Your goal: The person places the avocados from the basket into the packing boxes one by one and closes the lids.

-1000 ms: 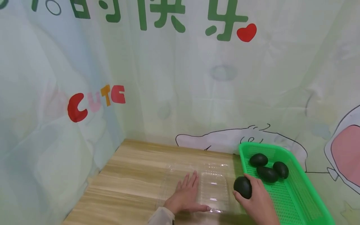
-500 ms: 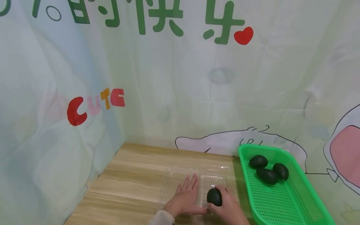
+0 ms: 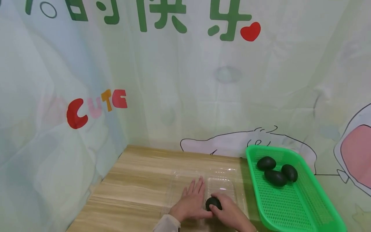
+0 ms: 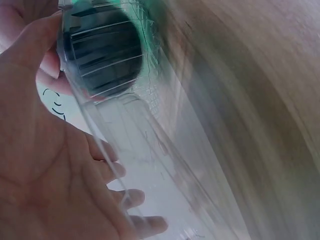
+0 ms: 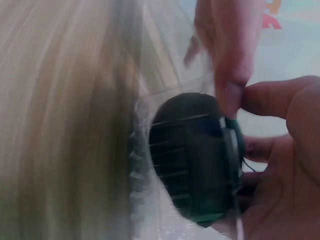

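A clear plastic clamshell box (image 3: 224, 183) lies unfolded on the wooden table. My left hand (image 3: 189, 201) rests on it near the middle, its fingers stretched out and the thumb pointing right. Right beside that thumb, my right hand (image 3: 229, 211) grips a dark avocado (image 3: 214, 204) low in the near part of the box's right half. Through the ribbed clear wall the avocado (image 4: 107, 55) shows in the left wrist view. In the right wrist view the fingers of my right hand (image 5: 295, 150) lie along the avocado's side. Part of the avocado is hidden by that hand.
To the right stands a green plastic basket (image 3: 301, 209) holding 3 more avocados (image 3: 275, 178) at its far end. A printed cloth (image 3: 179, 80) hangs behind the wooden table (image 3: 139, 180) and along its left side.
My right hand has carried the avocado leftward from beside the basket and down into the box's right half, close to my left thumb. The left hand has stayed in place.
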A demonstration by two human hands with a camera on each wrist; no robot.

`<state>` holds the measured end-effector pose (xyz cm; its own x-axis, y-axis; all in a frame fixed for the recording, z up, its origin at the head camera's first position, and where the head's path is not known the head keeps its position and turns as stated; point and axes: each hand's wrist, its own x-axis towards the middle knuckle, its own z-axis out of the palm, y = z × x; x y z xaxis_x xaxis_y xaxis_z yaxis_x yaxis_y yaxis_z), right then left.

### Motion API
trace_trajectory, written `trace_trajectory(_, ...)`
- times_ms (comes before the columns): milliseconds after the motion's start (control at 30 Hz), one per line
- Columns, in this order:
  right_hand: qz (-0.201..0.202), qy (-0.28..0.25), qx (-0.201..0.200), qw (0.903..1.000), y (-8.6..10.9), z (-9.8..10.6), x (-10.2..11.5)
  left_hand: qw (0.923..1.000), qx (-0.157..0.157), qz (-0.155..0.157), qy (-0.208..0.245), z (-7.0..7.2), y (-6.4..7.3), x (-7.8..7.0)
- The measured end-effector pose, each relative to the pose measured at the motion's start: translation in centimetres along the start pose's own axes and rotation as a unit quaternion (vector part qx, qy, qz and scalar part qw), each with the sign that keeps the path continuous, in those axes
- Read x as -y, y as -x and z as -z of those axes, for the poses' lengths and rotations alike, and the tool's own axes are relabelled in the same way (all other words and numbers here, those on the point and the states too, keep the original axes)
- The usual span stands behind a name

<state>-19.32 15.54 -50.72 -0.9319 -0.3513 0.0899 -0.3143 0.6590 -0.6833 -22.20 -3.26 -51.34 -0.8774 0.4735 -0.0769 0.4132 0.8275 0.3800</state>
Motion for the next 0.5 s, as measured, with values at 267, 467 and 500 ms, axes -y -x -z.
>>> trace_trajectory(267, -0.013, -0.048, 0.011, 0.9987, -0.4, -0.56, -0.74, 1.0, 0.001, -0.004, 0.006, 0.02, -0.17, 0.04)
trace_trajectory(467, -0.008, -0.043, 0.0, 0.999, -0.4, -0.42, -0.9, 0.9999, 0.008, -0.007, 0.013, 0.13, -0.26, 0.09)
trace_trajectory(500, -0.009, -0.041, -0.003, 0.9991, -0.34, -0.4, -0.89, 0.9998, 0.009, -0.007, 0.015, 0.12, -0.27, 0.09)
